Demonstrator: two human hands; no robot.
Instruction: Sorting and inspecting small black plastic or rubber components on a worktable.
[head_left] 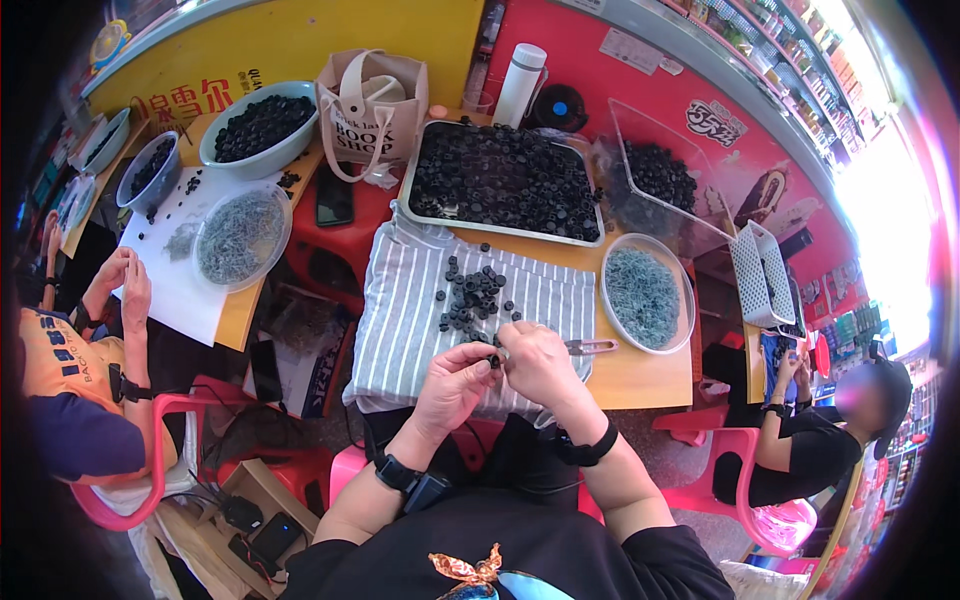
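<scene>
Over the front edge of a grey-and-white striped cloth, my two hands meet. My left hand pinches a small round black part between thumb and forefinger. Against it my right hand is closed, its fingertips at the part; what they grip is hidden. A flat metal tool with a slotted end sticks out beside my right hand, and I cannot tell whether it is held or lying there. A loose heap of black parts lies on the cloth just beyond my hands.
Behind the cloth stands a tray of black parts. A round tub of thin bluish-grey pieces sits right. A canvas bag, white bottle and clear bin stand farther back. People work at side tables, left and right.
</scene>
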